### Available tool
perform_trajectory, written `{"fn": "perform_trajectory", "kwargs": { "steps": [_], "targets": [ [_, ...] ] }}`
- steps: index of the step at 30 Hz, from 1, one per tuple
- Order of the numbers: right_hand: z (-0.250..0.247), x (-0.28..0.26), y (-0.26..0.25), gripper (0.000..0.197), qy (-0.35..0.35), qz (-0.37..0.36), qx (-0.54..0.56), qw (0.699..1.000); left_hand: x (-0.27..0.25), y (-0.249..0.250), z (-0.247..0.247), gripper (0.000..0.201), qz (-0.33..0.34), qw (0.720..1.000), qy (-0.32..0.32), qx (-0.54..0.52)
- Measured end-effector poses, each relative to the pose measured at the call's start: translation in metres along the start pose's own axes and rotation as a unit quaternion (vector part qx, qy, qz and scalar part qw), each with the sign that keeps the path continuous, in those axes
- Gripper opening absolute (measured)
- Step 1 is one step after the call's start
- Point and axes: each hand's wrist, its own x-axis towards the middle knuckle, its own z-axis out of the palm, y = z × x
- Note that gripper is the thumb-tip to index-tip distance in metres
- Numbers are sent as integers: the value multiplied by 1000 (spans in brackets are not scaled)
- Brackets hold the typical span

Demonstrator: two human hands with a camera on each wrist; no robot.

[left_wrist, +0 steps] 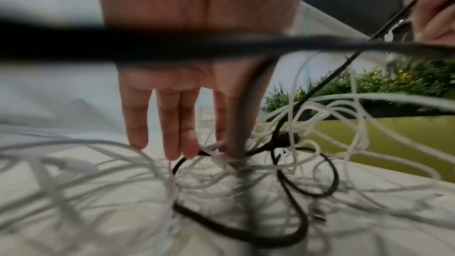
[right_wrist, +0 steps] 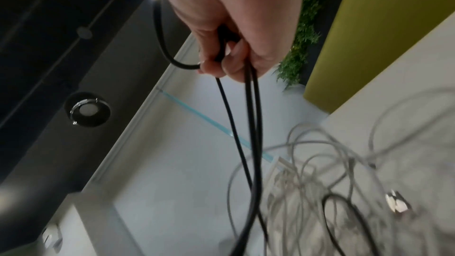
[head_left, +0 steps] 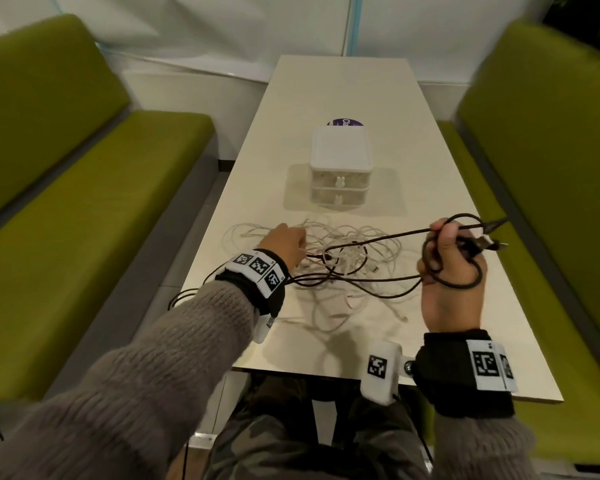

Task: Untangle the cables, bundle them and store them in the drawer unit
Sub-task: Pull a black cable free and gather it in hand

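Note:
A tangle of white cables (head_left: pixel 343 258) lies on the near half of the cream table (head_left: pixel 326 91). A black cable (head_left: pixel 378 239) threads through it. My right hand (head_left: pixel 451 268) is raised to the right of the tangle and grips several loops of the black cable (right_wrist: pixel 251 124), its plugs sticking out to the right. My left hand (head_left: pixel 284 242) reaches down into the left of the tangle. Its fingers (left_wrist: pixel 172 124) are straight, and index and thumb seem to pinch a white cable (left_wrist: pixel 218 146). The white two-drawer unit (head_left: pixel 340 150) stands behind the tangle, both drawers closed.
Green benches flank the table on the left (head_left: pixel 84 202) and right (head_left: pixel 551 168). A purple round sticker (head_left: pixel 345 122) lies behind the drawer unit. A dark wire hangs off the table's near left edge by my left wrist.

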Motion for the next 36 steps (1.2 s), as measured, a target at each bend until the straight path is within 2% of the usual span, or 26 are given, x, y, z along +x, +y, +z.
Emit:
{"fn": "perform_trajectory", "kwargs": {
  "steps": [3,8,9,11,13,14,15,17,20,23,25,27,29,32,34,35,36],
  "targets": [
    [-11,5,-18,21,16,-29,14,999,1,-13,-3,19,-26,1000,6,10],
    [-17,0,-16,22,14,-12,4,1000,-2,-10,-14,43,-49,997,-41,47],
    [-16,-2,-14,22,10,-3,6,1000,-5,-5,-19,43,-52,996,-29,73],
    [-13,-6,-10,24,2,16,8,1000,-13,12,-29,36,-26,994,46,99],
    [-8,-9,-9,23,-12,30,7,999,-22,33,-35,27,76,990,118,10],
    [-5,-10,-8,22,-21,33,5,999,-25,44,-35,27,136,984,102,-43],
    [-2,-10,-8,22,-29,34,3,999,-27,53,-34,29,182,979,55,-70],
    [0,-12,-10,22,-37,31,-4,999,-29,64,-27,26,224,973,-34,-50],
    [-8,-13,-17,23,-15,8,-7,1000,-25,57,-17,24,215,975,-52,-31],
    [-19,-11,-22,21,18,-20,-9,1000,-27,39,-11,27,178,973,-113,-90],
    [-20,-10,-20,22,27,-26,-13,999,-30,28,-8,21,178,967,-135,-119],
    [-18,-11,-16,23,30,-20,-21,999,-30,21,-2,16,175,970,-114,-126],
    [-14,-12,-11,25,31,-3,-25,999,-28,16,1,15,147,975,-66,-152],
    [-12,-14,-5,26,33,17,-27,999,-17,3,2,9,70,980,17,-185],
    [-13,-14,-3,26,34,20,-27,999,-13,-3,0,14,25,979,85,-182],
    [-14,-14,-2,26,35,22,-28,999,-15,-2,-3,16,33,971,128,-201],
    [-13,-14,-1,25,33,27,-31,999,-20,3,-9,16,73,957,165,-226]
  ]
}}
